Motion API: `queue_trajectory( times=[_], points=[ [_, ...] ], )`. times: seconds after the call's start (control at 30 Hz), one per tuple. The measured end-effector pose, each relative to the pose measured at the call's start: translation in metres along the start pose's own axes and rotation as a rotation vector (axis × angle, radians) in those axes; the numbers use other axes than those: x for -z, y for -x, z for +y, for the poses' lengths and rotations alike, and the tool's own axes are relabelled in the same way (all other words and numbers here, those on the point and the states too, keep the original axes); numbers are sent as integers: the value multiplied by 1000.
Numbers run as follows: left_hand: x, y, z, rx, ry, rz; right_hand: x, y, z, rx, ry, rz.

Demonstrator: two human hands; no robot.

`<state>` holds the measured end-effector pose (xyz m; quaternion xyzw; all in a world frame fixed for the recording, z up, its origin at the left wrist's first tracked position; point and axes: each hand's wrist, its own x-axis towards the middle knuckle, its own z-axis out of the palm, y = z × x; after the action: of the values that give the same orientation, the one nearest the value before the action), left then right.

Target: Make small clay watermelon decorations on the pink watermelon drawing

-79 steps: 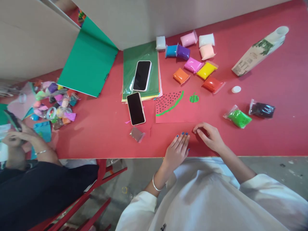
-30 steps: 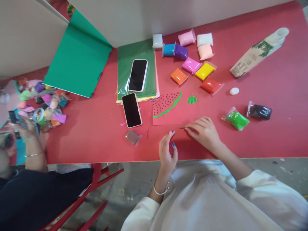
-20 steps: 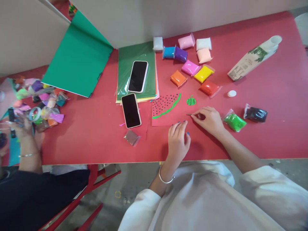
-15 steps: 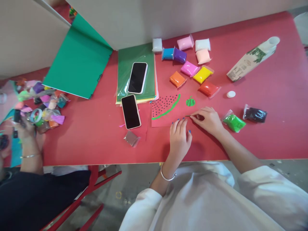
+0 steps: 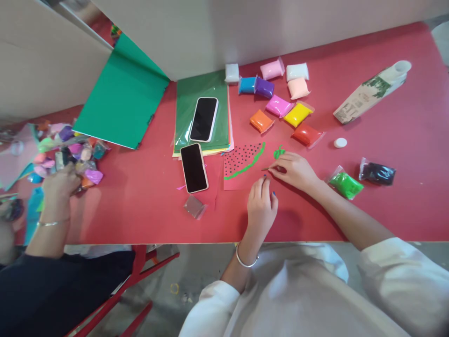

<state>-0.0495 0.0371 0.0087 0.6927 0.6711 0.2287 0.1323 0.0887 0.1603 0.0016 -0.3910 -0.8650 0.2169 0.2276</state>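
The right hand slants in from the right, its grip pinched on a thin strip, perhaps greenish, over the red paper; its fingers partly hide the green melon shape just beyond. Below that grip, the left hand lies slack, fingers extended, thumb apart.

Your right hand pinches thin strip over red paper; your left hand at paper's lower edge; two phones lie farther left.
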Motion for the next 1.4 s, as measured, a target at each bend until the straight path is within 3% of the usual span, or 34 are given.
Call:
queue_trajectory(
  times=[0.27,1.03,1.17,1.3,1.4],
  points=[
    [-3,-4,3,22,-140,-58,-2,-2,10,53,-51,-2],
    [-8,-19,4,62,-289,-31,3,-5,15,354,288,-44],
    [-12,-18,3,71,-337,-62,4,0,10,295,277,-25],
    [-13,-19,1,79,-355,-93,7,20,-9,88,382,44],
    [-12,-20,0,78,-351,-112,3,35,-23,-37,479,3]
  ],
)
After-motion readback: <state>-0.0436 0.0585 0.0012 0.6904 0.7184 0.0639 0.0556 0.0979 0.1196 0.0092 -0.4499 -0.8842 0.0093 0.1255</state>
